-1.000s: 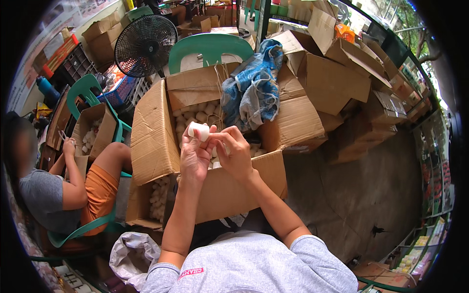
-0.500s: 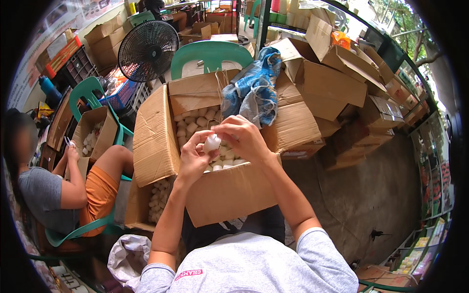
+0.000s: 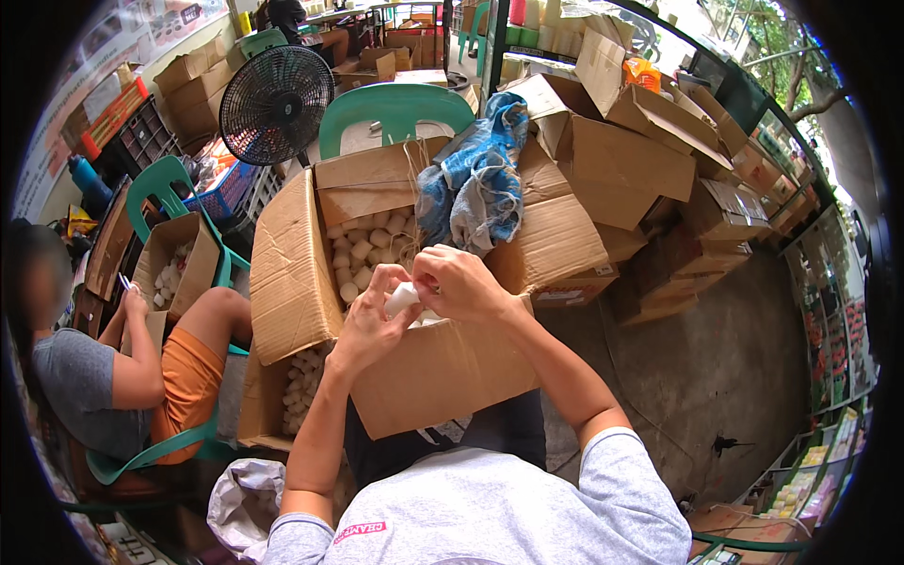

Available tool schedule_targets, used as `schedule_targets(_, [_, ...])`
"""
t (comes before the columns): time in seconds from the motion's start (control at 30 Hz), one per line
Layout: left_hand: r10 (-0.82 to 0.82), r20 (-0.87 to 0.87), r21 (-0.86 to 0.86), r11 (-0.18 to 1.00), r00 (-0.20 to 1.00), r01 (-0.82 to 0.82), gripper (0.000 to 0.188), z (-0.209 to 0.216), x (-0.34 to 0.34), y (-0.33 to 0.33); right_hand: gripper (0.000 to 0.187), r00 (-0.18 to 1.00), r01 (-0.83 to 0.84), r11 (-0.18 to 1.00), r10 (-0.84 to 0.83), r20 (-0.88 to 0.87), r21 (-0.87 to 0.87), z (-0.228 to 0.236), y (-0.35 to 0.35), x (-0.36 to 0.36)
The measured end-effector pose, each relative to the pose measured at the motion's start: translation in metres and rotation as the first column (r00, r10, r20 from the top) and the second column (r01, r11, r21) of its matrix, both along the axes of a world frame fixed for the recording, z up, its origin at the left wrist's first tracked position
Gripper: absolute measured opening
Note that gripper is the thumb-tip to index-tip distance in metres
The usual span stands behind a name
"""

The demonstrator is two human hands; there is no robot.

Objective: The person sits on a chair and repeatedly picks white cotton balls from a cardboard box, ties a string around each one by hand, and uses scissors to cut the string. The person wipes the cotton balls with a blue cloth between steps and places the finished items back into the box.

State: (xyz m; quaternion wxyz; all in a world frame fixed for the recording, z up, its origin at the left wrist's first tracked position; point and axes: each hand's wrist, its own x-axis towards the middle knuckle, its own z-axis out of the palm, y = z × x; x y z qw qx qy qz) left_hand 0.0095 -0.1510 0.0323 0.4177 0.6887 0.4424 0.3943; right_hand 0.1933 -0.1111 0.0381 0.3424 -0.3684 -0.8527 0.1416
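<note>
Over the near edge of an open cardboard box (image 3: 443, 372), my left hand (image 3: 367, 325) grips a short white cylinder that looks like a votive candle (image 3: 403, 298). The fingers and thumb hold it from the left, and it lies tilted. My right hand (image 3: 461, 285) pinches at its right end; the fingertips hide what they grasp there. Many similar white candles (image 3: 377, 240) fill the box beneath and beyond my hands. A blue and grey cloth (image 3: 480, 179) with loose strings drapes over the box's far right corner.
Left of me a seated person (image 3: 104, 377) works over a smaller box (image 3: 193, 254). Another box of small white pieces (image 3: 303, 386) stands at my left knee, near a white sack (image 3: 247, 504). A black fan (image 3: 278, 104) and green chair (image 3: 395, 108) stand beyond. Stacked cartons (image 3: 631, 169) are at right.
My hands have come lower and nearer to me. The candle has turned from nearly upright to tilted sideways, and my right fingers have moved from above it to its right end.
</note>
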Motion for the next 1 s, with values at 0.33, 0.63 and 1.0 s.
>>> schedule_targets(0.33, [0.050,0.112,0.252,0.965,0.992,-0.077,0.008,-0.001,0.000,0.013,0.006,0.808,0.211,0.934,-0.333,-0.485,-0.289,0.006,-0.008,-0.005])
schedule_targets(0.63, [0.176,0.366,-0.255,0.963,0.914,-0.083,0.023,-0.023,0.003,0.028,0.013,0.929,0.124,0.988,-0.084,-0.361,0.089,-0.023,-0.016,-0.017])
schedule_targets(1.0, [0.146,0.340,-0.037,0.989,0.929,-0.142,0.005,-0.033,0.005,0.030,0.008,0.848,0.156,0.983,-0.182,-0.497,-0.094,-0.029,-0.013,-0.032])
